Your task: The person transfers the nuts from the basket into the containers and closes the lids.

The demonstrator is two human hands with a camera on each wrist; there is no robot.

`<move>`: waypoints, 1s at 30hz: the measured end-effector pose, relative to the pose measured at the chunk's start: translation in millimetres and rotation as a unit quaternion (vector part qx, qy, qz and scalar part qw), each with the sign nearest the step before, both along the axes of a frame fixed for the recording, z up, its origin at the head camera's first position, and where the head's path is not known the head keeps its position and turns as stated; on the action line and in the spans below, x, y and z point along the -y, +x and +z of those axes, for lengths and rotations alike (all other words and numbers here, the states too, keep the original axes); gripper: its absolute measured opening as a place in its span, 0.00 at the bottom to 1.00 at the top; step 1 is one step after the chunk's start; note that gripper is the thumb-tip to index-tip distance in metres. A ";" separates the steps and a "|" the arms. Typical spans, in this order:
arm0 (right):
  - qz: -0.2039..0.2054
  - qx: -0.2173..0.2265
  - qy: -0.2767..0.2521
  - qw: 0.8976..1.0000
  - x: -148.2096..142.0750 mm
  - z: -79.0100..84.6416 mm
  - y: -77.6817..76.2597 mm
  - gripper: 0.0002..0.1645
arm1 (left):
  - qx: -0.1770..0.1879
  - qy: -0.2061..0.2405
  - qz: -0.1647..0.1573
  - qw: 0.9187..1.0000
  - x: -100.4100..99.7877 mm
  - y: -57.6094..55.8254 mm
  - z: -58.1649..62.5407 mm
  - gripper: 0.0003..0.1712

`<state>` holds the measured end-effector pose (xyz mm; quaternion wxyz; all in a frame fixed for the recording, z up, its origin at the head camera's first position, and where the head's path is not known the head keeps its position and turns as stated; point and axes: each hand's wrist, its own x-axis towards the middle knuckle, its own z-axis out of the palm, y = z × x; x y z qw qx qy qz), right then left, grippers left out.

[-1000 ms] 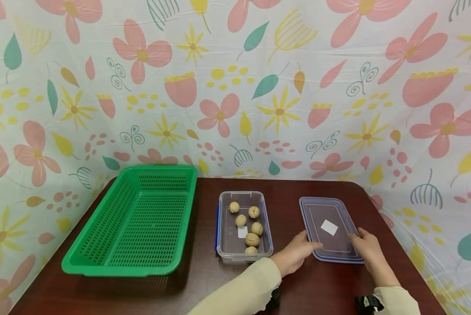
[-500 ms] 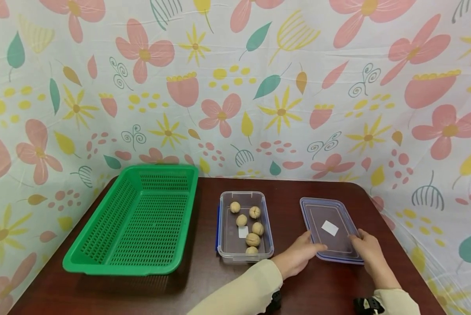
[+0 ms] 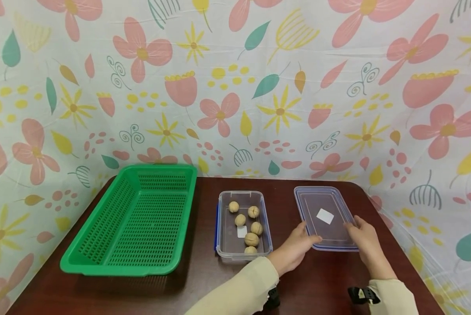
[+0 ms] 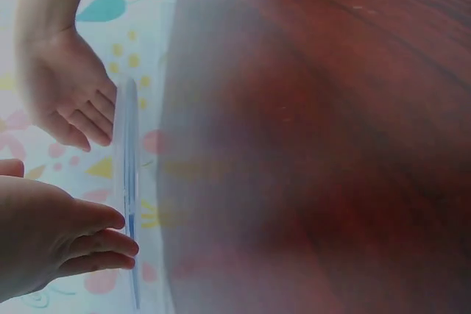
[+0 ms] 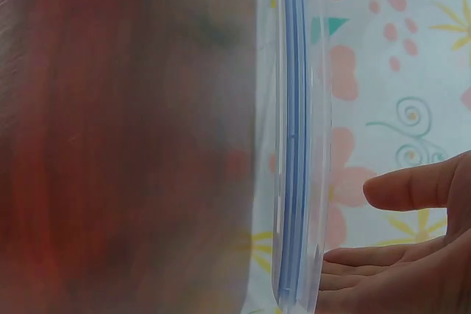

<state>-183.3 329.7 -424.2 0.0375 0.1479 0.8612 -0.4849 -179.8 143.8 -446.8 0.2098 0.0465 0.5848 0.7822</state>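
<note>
A clear rectangular plastic lid [image 3: 328,234] with a blue seal and a white square label is held level between both hands, seen edge-on above the tabletop in the wrist views. My left hand [image 3: 292,249] touches its left edge; in the left wrist view its straight fingers [image 4: 103,242] meet the rim, thumb apart. On the opposite edge my right hand [image 3: 365,243] presses with straight fingers [image 5: 364,257], its thumb standing away from the surface in the right wrist view. Left of the hands is a clear box [image 3: 229,232] with several walnuts [image 3: 252,239] in it.
A large green slotted basket [image 3: 176,245] stands on the left of the dark red wooden table [image 3: 204,284]. A blue flap [image 3: 216,225] hangs down along the box's left side. Behind the table hangs a floral cloth [image 3: 235,144].
The lid and both hands have shifted up and slightly left in the head view during the last half second. The box, walnuts and basket stay put.
</note>
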 end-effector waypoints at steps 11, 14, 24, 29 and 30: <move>0.014 -0.037 -0.005 0.999 26.8 25.0 -13.3 0.40 | 0.013 0.013 0.024 1.000 26.8 -7.3 30.2 0.43; 0.023 -0.044 -0.007 0.999 37.0 29.1 -16.2 0.39 | 0.009 0.019 0.034 0.999 38.1 -8.5 35.7 0.44; 0.061 -0.043 -0.043 0.996 69.0 34.5 -21.4 0.39 | 0.002 0.013 0.018 1.000 82.3 -7.7 45.2 0.46; 0.076 -0.045 -0.082 0.993 84.9 32.2 -22.5 0.40 | 0.008 0.020 0.021 1.000 104.6 -10.5 50.4 0.47; 0.079 -0.046 -0.092 0.992 88.1 31.8 -22.7 0.40 | 0.011 0.014 0.021 1.000 108.9 -10.5 51.4 0.47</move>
